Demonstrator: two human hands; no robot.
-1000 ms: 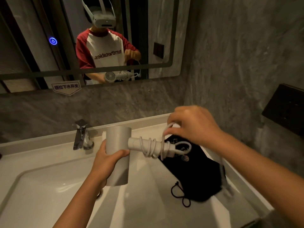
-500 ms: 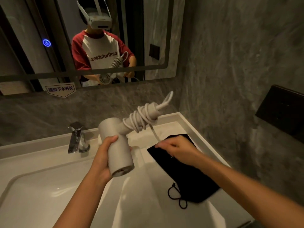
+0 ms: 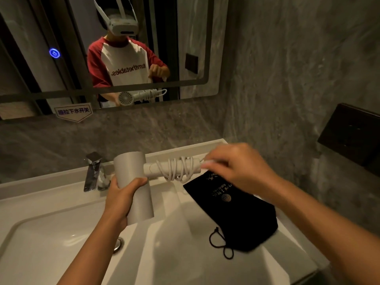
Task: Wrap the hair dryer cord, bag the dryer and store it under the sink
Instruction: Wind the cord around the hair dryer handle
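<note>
White dryer held, cord coiled, black bag flat

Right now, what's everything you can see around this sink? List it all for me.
pale grey hair dryer: one, held over the basin
white cord: one, coiled round the dryer's handle
black drawstring cloth bag: one, flat on the counter, right of the basin
white sink basin: one, below the hands
chrome tap: one, behind the basin
wall mirror: one, above
dark wall panel: one, right wall
left hand: grips the dryer's barrel
right hand: at the handle's end, blurred
</note>
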